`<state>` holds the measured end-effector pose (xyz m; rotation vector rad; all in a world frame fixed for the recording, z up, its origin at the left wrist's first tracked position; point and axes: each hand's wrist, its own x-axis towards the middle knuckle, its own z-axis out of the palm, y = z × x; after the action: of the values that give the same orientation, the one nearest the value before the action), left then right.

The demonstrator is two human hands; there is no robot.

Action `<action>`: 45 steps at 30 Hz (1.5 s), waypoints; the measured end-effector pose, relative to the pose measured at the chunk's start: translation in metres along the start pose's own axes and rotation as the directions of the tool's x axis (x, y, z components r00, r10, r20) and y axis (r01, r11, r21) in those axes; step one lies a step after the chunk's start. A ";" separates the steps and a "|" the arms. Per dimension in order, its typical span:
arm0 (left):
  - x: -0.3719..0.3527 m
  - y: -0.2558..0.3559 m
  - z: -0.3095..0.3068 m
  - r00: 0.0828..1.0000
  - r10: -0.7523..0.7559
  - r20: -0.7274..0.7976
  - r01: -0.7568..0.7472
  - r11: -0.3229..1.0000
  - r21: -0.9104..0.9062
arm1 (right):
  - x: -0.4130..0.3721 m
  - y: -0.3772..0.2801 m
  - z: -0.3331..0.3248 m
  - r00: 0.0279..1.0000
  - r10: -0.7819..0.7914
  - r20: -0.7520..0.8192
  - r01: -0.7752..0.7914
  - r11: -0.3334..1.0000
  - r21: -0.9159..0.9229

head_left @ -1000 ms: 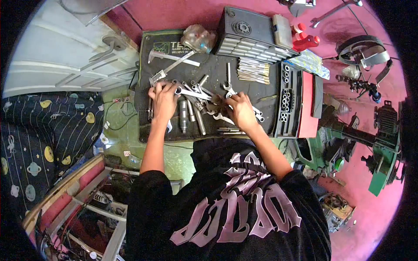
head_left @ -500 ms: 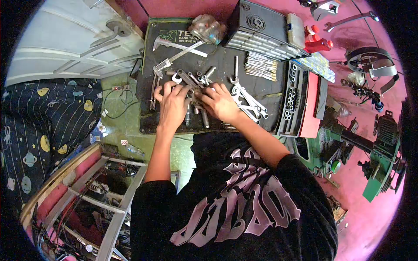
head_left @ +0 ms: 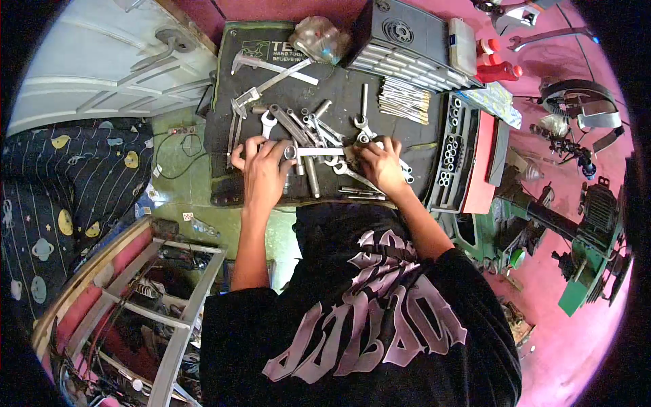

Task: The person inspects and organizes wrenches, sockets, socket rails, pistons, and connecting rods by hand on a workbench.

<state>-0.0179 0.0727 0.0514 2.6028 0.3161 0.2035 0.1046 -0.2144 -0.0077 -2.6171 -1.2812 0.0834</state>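
A silver wrench (head_left: 322, 152) lies crosswise between my hands, its ring end at the left. My left hand (head_left: 263, 175) is closed at that ring end, with the thumb beside it. My right hand (head_left: 381, 166) is closed around the other end, which its fingers hide. Behind and below the wrench is a pile of loose wrenches and sockets, among them a long metal bar (head_left: 288, 123) and an open-ended wrench (head_left: 268, 123). More wrenches (head_left: 363, 178) lie partly under my right hand.
Calipers (head_left: 254, 93) and a plastic bag (head_left: 319, 39) lie toward the back of the dark mat (head_left: 339, 85). At the right are a row of thin tools (head_left: 405, 100), a socket tray (head_left: 451, 152) and a drawer cabinet (head_left: 407, 44).
My right hand has moved right, away from my left hand, and now grips one end of the wrench. The wrench now shows stretched between both hands, above the pile.
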 end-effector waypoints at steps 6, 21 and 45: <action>-0.003 0.010 -0.006 1.000 0.019 0.005 -0.019 1.000 0.003 | 0.026 -0.041 -0.005 0.999 -0.046 0.024 0.044 0.994 0.105; -0.006 0.016 -0.007 0.997 0.044 0.059 -0.043 0.999 -0.012 | -0.021 0.013 0.005 0.982 0.164 0.098 -0.161 0.986 -0.039; 0.004 0.010 -0.005 0.990 0.126 0.068 -0.124 0.991 -0.043 | 0.002 -0.007 0.009 0.994 0.106 -0.010 -0.105 0.994 0.039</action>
<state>-0.0136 0.0673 0.0609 2.5859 0.1227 0.1585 0.0990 -0.2069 -0.0143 -2.6475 -1.1255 0.1088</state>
